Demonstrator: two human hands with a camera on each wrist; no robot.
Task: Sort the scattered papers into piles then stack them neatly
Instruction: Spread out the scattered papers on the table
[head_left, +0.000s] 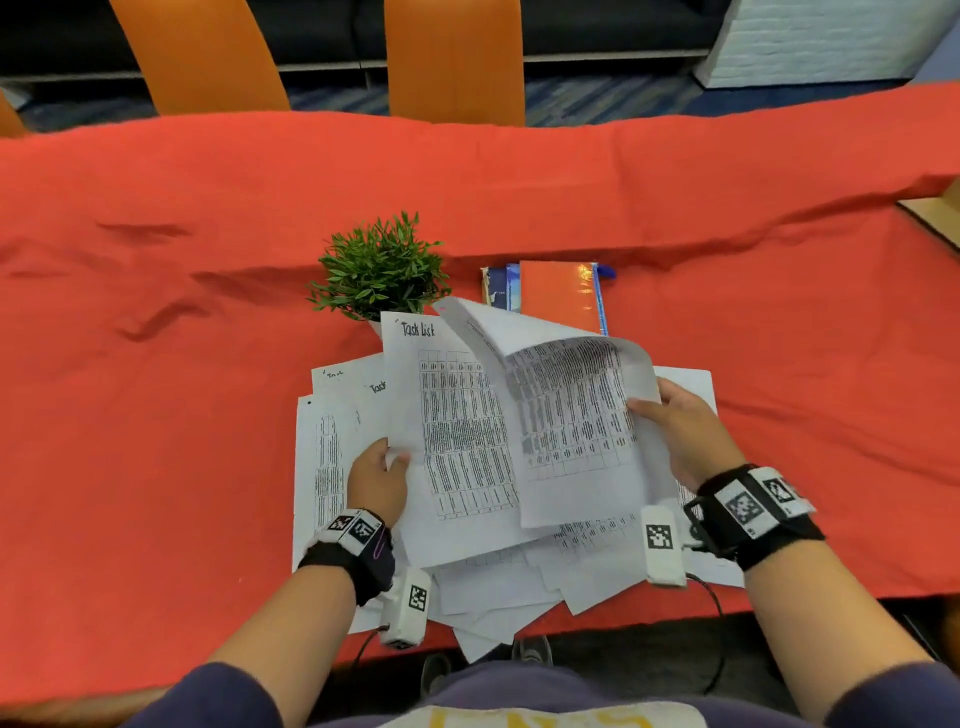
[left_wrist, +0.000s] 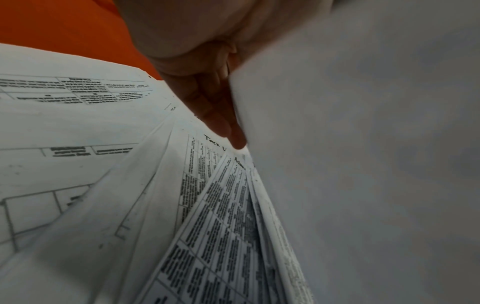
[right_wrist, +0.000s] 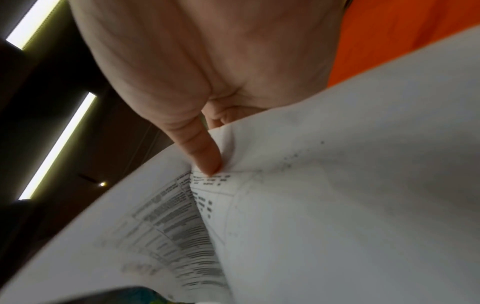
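A loose heap of white printed papers (head_left: 332, 467) lies on the red tablecloth at the near edge. My left hand (head_left: 382, 475) pinches the left edge of a raised "Task List" sheet (head_left: 457, 436), thumb on top, fingers (left_wrist: 221, 121) beneath it. My right hand (head_left: 680, 431) pinches the right edge of a curled sheet (head_left: 571, 405) whose top bends over toward me; the thumb (right_wrist: 202, 156) presses on its printed side. Both held sheets (right_wrist: 337, 185) hover above the heap (left_wrist: 78, 144).
A small green potted plant (head_left: 379, 270) stands just behind the papers. An orange notebook (head_left: 563, 293) on blue books lies to its right. Red tablecloth (head_left: 156, 364) spreads left and right. Two orange chairs (head_left: 457, 57) stand beyond the far edge. Some sheets overhang the near edge.
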